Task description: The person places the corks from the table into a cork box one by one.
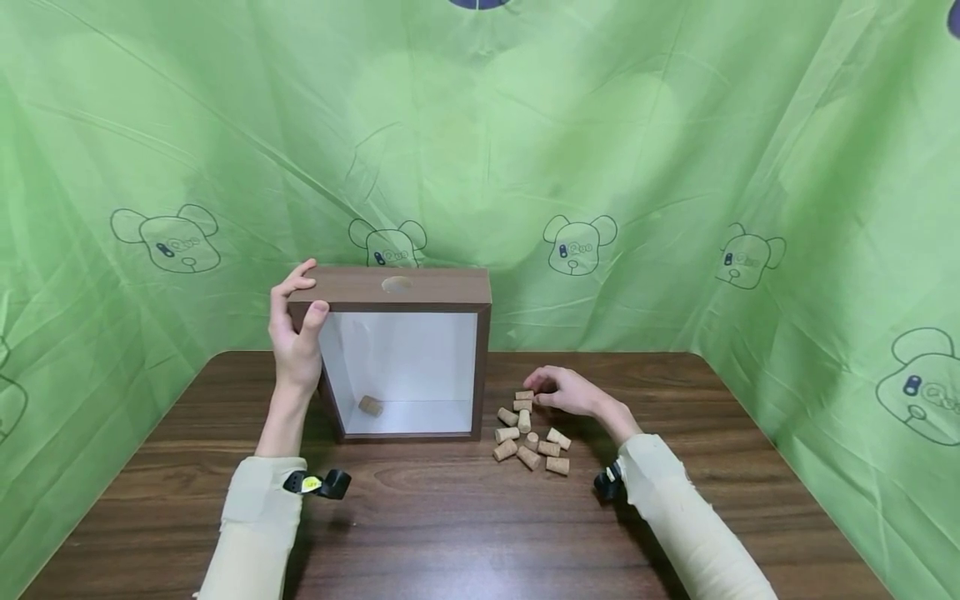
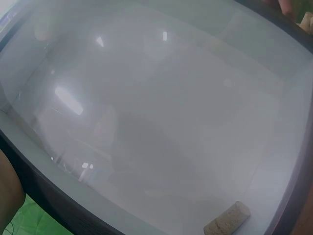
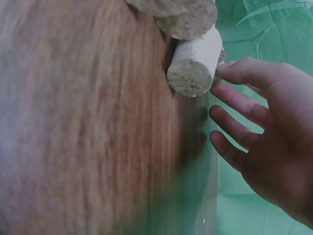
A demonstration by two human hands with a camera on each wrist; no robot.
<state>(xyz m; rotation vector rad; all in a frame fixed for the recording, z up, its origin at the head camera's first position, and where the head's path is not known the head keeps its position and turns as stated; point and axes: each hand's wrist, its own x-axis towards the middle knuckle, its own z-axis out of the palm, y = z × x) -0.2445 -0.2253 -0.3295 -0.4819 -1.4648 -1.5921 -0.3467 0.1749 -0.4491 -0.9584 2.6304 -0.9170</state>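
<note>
My left hand [image 1: 297,342] grips the upper left corner of a brown shadow box [image 1: 483,367], thumb on the front edge and fingers around the side and top. The box stands upright, with a white interior, an oval hole [image 1: 397,285] in its top and a glossy front that reflects lights in the left wrist view. One cork [image 1: 371,406] lies inside at the lower left. To the box's right, my right hand [image 1: 570,392] pinches a cork [image 1: 524,396] at the far end of a loose pile, thumb and index finger at its end; the other fingers [image 3: 230,120] are spread.
Several more corks [image 1: 528,457] lie scattered on the dark wooden table [image 1: 450,517], between the box and my right forearm. Behind the table hangs a green curtain [image 1: 645,167] with printed bear heads. Each wrist carries a small black camera [image 1: 318,483].
</note>
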